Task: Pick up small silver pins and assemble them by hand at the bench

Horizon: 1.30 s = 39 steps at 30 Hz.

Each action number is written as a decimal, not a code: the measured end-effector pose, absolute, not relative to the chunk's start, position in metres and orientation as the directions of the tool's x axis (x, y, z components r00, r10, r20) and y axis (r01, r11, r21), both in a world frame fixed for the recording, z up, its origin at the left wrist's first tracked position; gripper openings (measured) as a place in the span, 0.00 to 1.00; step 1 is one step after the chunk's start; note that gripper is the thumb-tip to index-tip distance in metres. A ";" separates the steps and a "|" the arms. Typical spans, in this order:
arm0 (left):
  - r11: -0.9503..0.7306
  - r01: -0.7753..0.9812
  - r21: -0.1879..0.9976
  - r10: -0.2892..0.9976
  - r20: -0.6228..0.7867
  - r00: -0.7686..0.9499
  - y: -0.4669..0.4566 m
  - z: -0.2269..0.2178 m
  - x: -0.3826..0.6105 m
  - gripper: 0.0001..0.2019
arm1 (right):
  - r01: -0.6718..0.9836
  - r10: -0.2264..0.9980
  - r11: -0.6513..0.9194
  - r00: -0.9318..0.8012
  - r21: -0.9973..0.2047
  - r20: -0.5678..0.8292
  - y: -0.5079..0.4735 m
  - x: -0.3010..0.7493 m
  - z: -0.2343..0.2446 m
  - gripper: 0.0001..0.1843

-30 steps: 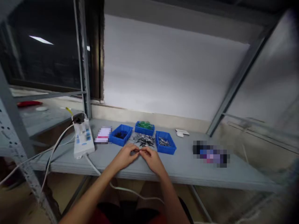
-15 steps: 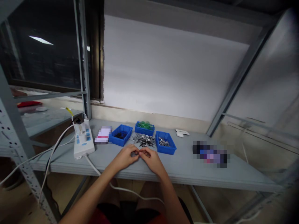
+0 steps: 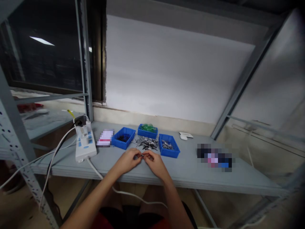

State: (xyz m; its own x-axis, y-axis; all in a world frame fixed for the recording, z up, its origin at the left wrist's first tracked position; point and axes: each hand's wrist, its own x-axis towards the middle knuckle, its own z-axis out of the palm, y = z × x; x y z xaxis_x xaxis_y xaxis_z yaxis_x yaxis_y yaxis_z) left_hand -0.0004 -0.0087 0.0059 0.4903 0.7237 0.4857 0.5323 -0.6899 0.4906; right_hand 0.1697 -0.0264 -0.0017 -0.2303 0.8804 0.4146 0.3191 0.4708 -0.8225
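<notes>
My left hand (image 3: 130,160) and my right hand (image 3: 153,161) meet fingertip to fingertip over the front of the grey table. Both are closed in a pinch, and whatever sits between the fingers is too small to make out. Just beyond them lies a loose pile of slim metal pieces (image 3: 147,143), silvery with dark ends. Left of the pile is a blue bin (image 3: 124,145) with small dark parts. On its right, another blue bin (image 3: 169,154) contains silvery metal pieces. Behind the pile, a third blue bin (image 3: 147,135) holds green translucent pieces (image 3: 149,128).
A white power strip (image 3: 86,150) with plugs and cables stands at the left. Its cord (image 3: 95,170) runs over the table's front edge. A blurred-out pale item (image 3: 105,138) lies beside it. Toward the right are a white case (image 3: 183,137) and a blurred-out dark item (image 3: 214,157).
My hands stay in nearly the same place, with only slight finger movement. The bins and the pile look unchanged.
</notes>
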 end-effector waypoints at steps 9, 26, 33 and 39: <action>-0.683 0.587 0.434 0.728 0.464 0.505 -0.011 0.007 0.000 0.06 | 0.323 0.867 0.497 -0.232 -0.805 0.442 -0.028 0.169 0.001 0.07; -0.248 0.966 0.070 0.829 0.532 0.174 0.029 0.051 -0.045 0.11 | 0.368 0.915 0.377 -0.003 -0.850 0.404 -0.020 0.174 -0.005 0.09; -0.726 0.626 0.283 0.682 0.411 0.605 0.018 0.033 -0.009 0.12 | 0.371 0.917 0.377 -0.019 -0.849 0.399 -0.019 0.175 -0.005 0.09; -0.596 0.389 0.702 0.573 0.033 0.819 0.024 0.030 -0.001 0.13 | 0.372 0.920 0.360 0.011 -0.855 0.392 -0.020 0.173 -0.003 0.10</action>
State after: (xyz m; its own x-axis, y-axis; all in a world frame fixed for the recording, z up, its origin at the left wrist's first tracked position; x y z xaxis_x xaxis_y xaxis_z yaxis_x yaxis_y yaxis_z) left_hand -0.0006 0.0240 0.0302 0.8188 0.5731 0.0331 0.3888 -0.5961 0.7025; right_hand 0.1730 -0.0200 -0.0033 0.0112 0.9198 0.3922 0.3721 0.3602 -0.8554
